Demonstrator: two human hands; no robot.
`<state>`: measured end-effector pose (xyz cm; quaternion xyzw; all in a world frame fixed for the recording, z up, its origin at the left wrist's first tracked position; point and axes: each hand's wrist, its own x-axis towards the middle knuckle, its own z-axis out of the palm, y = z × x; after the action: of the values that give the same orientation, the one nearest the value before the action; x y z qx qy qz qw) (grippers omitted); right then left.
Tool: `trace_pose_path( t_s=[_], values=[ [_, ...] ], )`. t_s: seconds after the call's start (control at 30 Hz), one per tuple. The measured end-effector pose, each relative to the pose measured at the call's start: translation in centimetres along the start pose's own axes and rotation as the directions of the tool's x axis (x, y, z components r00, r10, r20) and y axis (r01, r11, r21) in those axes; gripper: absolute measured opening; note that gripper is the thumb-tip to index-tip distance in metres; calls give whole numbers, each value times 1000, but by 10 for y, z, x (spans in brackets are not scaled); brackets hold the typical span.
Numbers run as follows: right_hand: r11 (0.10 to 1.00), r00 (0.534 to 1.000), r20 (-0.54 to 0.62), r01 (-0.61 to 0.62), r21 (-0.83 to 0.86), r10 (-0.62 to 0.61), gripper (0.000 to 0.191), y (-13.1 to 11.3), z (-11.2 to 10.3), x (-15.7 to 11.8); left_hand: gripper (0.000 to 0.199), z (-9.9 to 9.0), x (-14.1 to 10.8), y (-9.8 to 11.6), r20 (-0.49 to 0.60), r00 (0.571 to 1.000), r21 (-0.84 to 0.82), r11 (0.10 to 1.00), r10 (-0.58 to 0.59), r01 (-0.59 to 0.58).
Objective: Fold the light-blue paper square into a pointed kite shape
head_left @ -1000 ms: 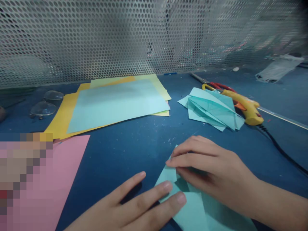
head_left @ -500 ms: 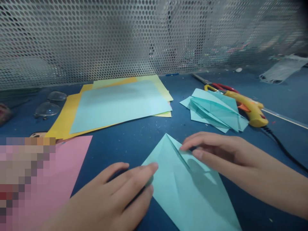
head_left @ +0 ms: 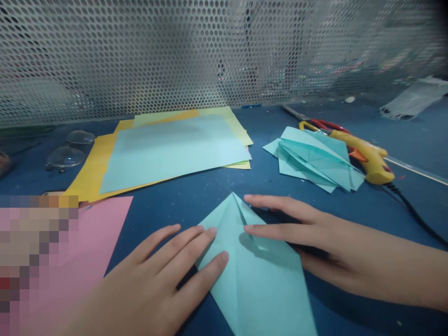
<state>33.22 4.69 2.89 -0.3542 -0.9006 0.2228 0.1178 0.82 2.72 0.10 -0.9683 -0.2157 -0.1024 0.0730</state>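
Note:
A sheet of turquoise paper [head_left: 259, 284], folded to a point at its far end, lies on the blue table in front of me. Creases and a raised flap run down from that tip. My left hand [head_left: 178, 266] lies with its fingers stretched over the paper's left edge. On the other side, my right hand [head_left: 308, 238] has its fingers spread, one fingertip by the flap and another just beyond the right edge near the tip. Neither hand grips anything. The near end of the sheet runs out of view.
Folded turquoise pieces [head_left: 315, 158] lie at right beside a yellow glue gun [head_left: 367, 158] with a black cord, and scissors [head_left: 324, 126]. Stacked coloured sheets [head_left: 178, 149], glasses [head_left: 66, 154] and pink paper [head_left: 101, 242] are at left. A perforated metal panel [head_left: 196, 56] stands behind.
The turquoise paper has shifted left and turned slightly. My right hand has moved left and spread its fingers. My left hand's fingers now lie flatter on the paper's edge.

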Motion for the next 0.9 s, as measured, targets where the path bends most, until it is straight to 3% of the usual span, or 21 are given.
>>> trace_pose_path(
  t_s=[0.13, 0.3, 0.53, 0.63, 0.73, 0.9],
  values=[
    [987, 988, -46, 141, -81, -145, 53, 2, -3, -1, 52, -2, 2, 4, 59, 998, -24, 1000, 3, -2],
    [979, 980, 27, 197, 53, -198, 42, -6, -7, 1, 37, -14, 9, 2, 154, 985, -171, 980, -75, 101],
    [970, 970, 108, 204, 133, -219, 32, -16, 0, 3, 36, -12, 17, -2, 94, 967, -513, 822, -235, 249],
    [958, 960, 134, 218, 186, -244, 28, -20, 4, 5, 15, -14, 20, -2, 176, 944, -573, 751, -278, 328],
    [949, 955, 144, 222, 226, -258, 22, -21, 9, 7, 21, -16, 24, -2, 225, 926, -626, 684, -303, 376],
    [938, 928, 158, 316, 143, -337, 38, -26, 20, 4, 21, -15, 25, 2, 224, 920, -638, 666, -321, 387]
  ],
)
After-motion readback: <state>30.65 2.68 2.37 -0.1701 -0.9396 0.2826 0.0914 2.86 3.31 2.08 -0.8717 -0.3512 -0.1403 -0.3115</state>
